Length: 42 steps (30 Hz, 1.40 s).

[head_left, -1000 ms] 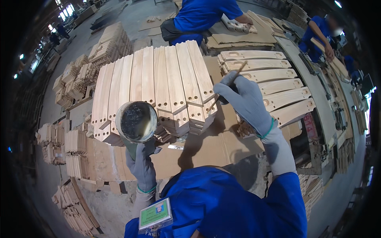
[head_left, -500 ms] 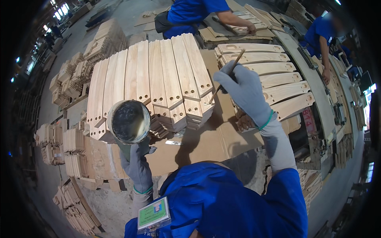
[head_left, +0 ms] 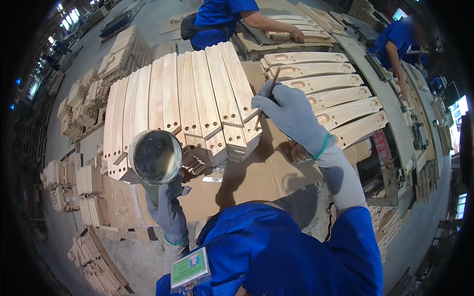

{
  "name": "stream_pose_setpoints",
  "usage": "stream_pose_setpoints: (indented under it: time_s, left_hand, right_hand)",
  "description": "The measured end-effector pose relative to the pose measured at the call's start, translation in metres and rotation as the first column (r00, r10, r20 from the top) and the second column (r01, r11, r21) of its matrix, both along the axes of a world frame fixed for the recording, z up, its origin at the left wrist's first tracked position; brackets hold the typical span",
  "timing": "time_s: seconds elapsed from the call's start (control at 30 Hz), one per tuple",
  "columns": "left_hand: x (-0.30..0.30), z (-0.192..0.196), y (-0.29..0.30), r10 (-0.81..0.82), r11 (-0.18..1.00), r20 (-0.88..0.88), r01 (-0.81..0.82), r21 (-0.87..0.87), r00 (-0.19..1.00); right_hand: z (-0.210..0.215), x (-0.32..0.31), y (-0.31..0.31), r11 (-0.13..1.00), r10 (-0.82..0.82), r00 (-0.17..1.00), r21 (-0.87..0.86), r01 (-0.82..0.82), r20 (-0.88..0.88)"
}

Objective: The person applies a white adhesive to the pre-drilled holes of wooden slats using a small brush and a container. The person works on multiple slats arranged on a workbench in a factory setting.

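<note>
Over the near ends of the slats [head_left: 197,98] we hold a thin brush [head_left: 266,96] in our gloved right hand [head_left: 291,116], fingers pinched round its wooden handle, the tip down at the drilled ends of the stack. Our left hand [head_left: 168,207] is clenched under a round tin [head_left: 157,157], lifted just beside the slats' left corner, its open mouth showing a pale, glossy liquid (glue or finish, we cannot tell which). We judge the brush light and stiff, best taken mid-handle as now; the tin looks light too, yet it could slop if tipped, so a grip from below or round its wall suits it. The slats seem rigid and smooth, lying side by side on brown cardboard [head_left: 256,177]. To the right lies a second row of curved slats [head_left: 340,98] with holes and round recesses. Farther off, two people in blue work at other boards, and small stacks of wood [head_left: 89,187] stand on the floor to our left.
</note>
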<state>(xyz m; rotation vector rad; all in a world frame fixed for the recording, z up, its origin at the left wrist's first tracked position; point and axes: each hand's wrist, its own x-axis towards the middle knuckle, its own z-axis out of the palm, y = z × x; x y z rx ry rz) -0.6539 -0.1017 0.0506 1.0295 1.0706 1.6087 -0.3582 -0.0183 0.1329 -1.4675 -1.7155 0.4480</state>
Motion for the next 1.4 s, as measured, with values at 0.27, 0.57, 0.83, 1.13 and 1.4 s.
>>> stream_pose_setpoints:
  time_s: [0.27, 0.57, 0.83, 1.13, 1.4]
  left_hand:
    - [-0.005, -0.007, -0.001, 0.043, 0.998, 0.037, -0.041, -0.051, 0.998]
    - [0.013, 0.013, 0.004, 0.056, 0.989, 0.019, -0.053, -0.139, 0.998]
    - [0.025, 0.03, 0.008, -0.218, 0.955, 0.05, 0.223, -0.195, 0.975]
    - [0.025, 0.054, 0.003, -0.253, 0.942, -0.001, 0.246, -0.228, 0.967]
    - [-0.018, 0.048, -0.016, -0.159, 0.981, 0.068, 0.165, -0.104, 0.985]
  right_hand:
    - [0.007, -0.009, -0.003, 0.994, 0.082, 0.966, 0.05, -0.098, 0.245]
    - [0.0, -0.003, -0.004, 0.998, 0.057, 0.998, 0.022, -0.057, -0.001]
    - [0.026, -0.028, -0.058, 0.909, 0.289, 0.913, 0.383, -0.167, -0.288]
    - [0.026, -0.033, -0.071, 0.872, 0.33, 0.944, 0.386, -0.301, -0.008]
    - [0.039, -0.019, -0.08, 0.829, 0.512, 0.853, 0.32, -0.459, -0.104]
